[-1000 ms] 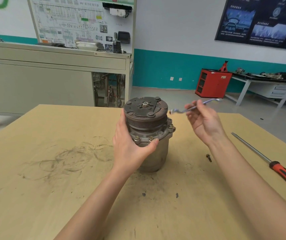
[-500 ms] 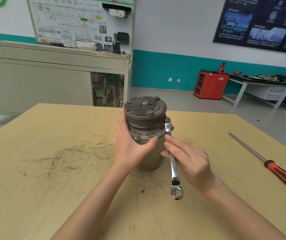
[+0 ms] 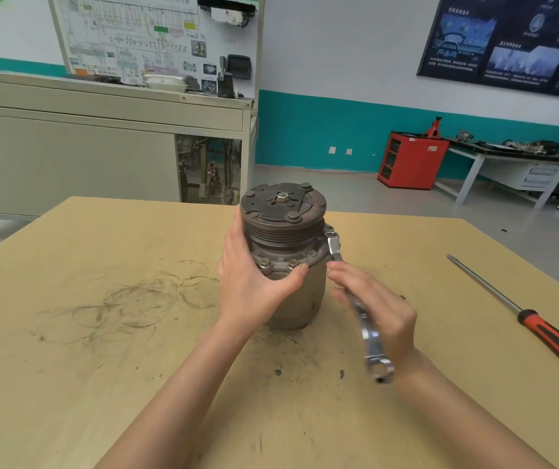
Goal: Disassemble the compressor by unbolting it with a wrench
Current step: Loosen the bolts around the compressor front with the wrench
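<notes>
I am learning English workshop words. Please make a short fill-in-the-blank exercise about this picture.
1. The left hand grips the upright ____.
2. The right hand holds a silver ____.
3. On the table, at the right, lies an orange-handled ____.
Missing words: compressor, wrench, screwdriver.

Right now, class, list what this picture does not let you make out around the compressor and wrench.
Head view only:
- Bolt under the upper end of the wrench: covered by the wrench itself; seating unclear.
- Far side of the compressor: hidden by its own body; left flank by the left hand.
- right hand and the wrench's ring end: smeared by motion blur.
- screwdriver handle end: cut off by the right edge.
</notes>
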Motion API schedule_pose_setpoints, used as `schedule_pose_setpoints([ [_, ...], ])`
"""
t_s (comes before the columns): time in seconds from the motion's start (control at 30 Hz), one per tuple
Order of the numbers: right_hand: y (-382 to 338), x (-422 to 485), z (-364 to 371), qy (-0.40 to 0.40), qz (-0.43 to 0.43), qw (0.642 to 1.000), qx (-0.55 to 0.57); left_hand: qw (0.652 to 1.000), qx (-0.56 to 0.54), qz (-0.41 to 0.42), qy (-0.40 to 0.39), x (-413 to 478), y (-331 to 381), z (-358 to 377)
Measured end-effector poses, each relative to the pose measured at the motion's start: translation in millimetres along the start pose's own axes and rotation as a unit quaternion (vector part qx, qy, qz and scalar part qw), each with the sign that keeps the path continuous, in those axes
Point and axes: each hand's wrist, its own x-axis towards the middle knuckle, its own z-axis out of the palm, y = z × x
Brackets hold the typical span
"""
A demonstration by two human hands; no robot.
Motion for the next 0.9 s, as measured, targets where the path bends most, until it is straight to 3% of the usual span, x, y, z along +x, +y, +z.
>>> schedule_pose_setpoints([
  [0.03, -3.0, -1.7, -0.7, 0.027, 0.098, 0.991, 0.089, 1.000, 0.000, -0.001, 0.000, 0.1, 0.2, 0.0],
  [0.07, -6.0, -0.7, -2.2, 0.059, 0.216, 0.954, 0.197, 1.000, -0.001, -0.002, -0.002, 0.1, 0.4, 0.1],
  [0.13, -3.4, 5.6, -3.5, 0.124, 0.397, 0.830, 0.372, 1.000, -0.001, -0.005, -0.004, 0.7, 0.0, 0.0],
  [0.17, 3.2, 9.8, -4.5, 0.145, 0.444, 0.781, 0.415, 1.000, -0.001, -0.006, -0.005, 0.8, -0.1, 0.2],
  [0.27, 31.5, 29.9, -8.9, 0.121, 0.490, 0.711, 0.490, 1.000, -0.002, -0.008, -0.005, 0.2, -0.4, -0.1],
  [0.37, 62.8, 54.0, -5.7, 0.035, 0.538, 0.658, 0.526, 1.000, -0.002, -0.008, -0.007, 0.0, 0.3, -0.1],
  [0.53, 93.8, 81.1, 19.1, -0.100, 0.579, 0.619, 0.522, 1.000, 0.002, -0.002, -0.002, 0.5, 0.5, 0.0],
  [0.63, 91.5, 84.6, 29.1, -0.086, 0.576, 0.611, 0.536, 1.000, 0.004, -0.001, -0.001, -0.2, 0.6, -0.4],
  [0.73, 83.1, 96.0, 20.8, 0.038, 0.553, 0.623, 0.552, 1.000, 0.002, -0.005, -0.004, -0.7, 0.8, -0.9],
  [0.8, 72.6, 105.9, 4.8, 0.099, 0.513, 0.692, 0.499, 1.000, 0.001, -0.005, -0.005, -0.7, 0.8, -1.2],
  [0.9, 46.8, 102.4, -17.7, 0.097, 0.413, 0.839, 0.342, 1.000, 0.003, -0.005, -0.008, -0.7, 0.1, -1.2],
])
